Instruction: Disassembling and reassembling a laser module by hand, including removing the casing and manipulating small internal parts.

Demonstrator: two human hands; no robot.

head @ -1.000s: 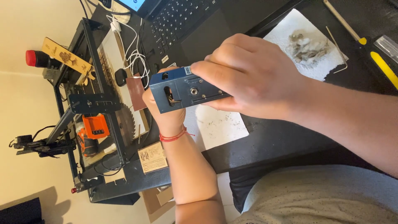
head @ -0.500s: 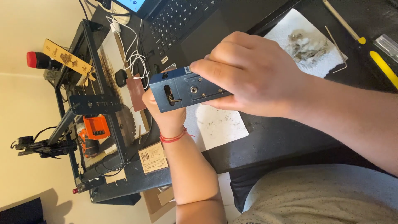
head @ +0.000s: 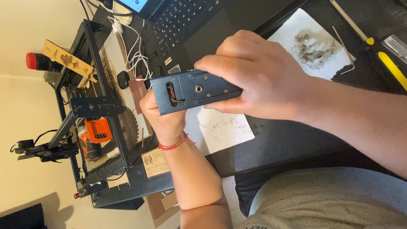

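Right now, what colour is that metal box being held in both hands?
The metal box is dark blue-grey, seen clearly in the head view.

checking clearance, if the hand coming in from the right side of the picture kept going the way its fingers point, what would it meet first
That hand points toward the picture's left. It already grips the blue metal box; past that, the white cable and black machine frame come next, though depth is unclear.
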